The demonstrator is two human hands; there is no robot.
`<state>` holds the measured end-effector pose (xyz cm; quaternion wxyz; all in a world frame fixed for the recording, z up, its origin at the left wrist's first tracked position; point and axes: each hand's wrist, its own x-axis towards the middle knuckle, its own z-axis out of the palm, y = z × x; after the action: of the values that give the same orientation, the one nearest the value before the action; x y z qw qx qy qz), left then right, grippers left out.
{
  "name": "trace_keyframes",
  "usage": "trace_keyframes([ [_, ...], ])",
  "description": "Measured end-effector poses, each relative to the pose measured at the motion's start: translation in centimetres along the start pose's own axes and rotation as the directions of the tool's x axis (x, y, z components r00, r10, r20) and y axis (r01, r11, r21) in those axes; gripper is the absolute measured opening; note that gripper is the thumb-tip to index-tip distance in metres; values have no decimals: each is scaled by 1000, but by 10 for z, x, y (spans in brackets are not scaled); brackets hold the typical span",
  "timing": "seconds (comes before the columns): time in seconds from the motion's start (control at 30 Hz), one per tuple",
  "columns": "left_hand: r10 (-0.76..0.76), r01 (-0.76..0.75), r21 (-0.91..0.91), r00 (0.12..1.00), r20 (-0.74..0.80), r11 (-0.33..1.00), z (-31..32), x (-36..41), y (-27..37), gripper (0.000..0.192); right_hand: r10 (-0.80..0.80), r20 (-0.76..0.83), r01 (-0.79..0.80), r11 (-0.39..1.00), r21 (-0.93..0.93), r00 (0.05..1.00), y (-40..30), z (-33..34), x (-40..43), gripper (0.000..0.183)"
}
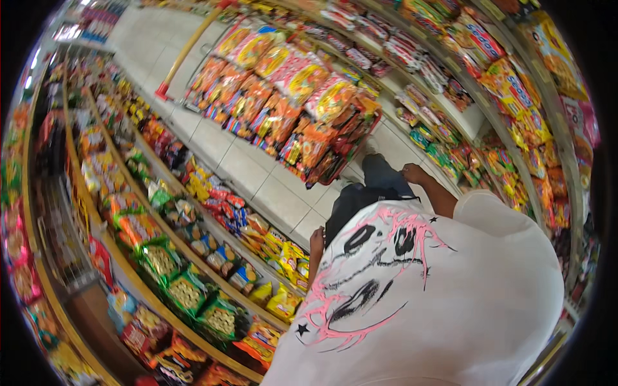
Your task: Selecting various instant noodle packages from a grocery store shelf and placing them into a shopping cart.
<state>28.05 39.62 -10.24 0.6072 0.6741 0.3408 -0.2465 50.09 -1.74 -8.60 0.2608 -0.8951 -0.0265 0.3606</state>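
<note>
My left hand (317,237) hangs beside my hip, close to the left-hand shelves, with no object visible in it. On the other side my right hand (413,173) hangs by my thigh, its fingers curled and its palm hidden. Before me in the aisle stands a stack of orange candy bags (268,103), with pink and yellow bags (289,70) laid on top. A red edge (359,149) shows at the stack's near end. Both hands are apart from this stack.
Shelves of snack bags (188,292) curve along the left, with green bags (161,260) among them. More packaged sweets (514,89) line the right shelves. A yellow bar with red ends (193,48) stands beyond the stack. White floor tiles (246,164) run between.
</note>
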Motion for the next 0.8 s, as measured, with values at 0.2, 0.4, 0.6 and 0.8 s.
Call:
trace_keyframes([
  [0.2,-196,278,-154,893,406,948,47,6,0,72,262,152,-299,896,329,953,7,15,-15,38],
  [0.4,-396,277,301,781,483,913,82,26,38,84,284,83,-292,856,428,955,33,18,-36,36],
  [0.6,-302,50,424,778,551,904,110,58,-16,87,225,160,-271,879,393,961,61,10,-24,35],
  [0.8,-424,64,744,852,306,665,186,48,-96,113,197,-423,-290,942,-167,885,82,-22,117,72],
])
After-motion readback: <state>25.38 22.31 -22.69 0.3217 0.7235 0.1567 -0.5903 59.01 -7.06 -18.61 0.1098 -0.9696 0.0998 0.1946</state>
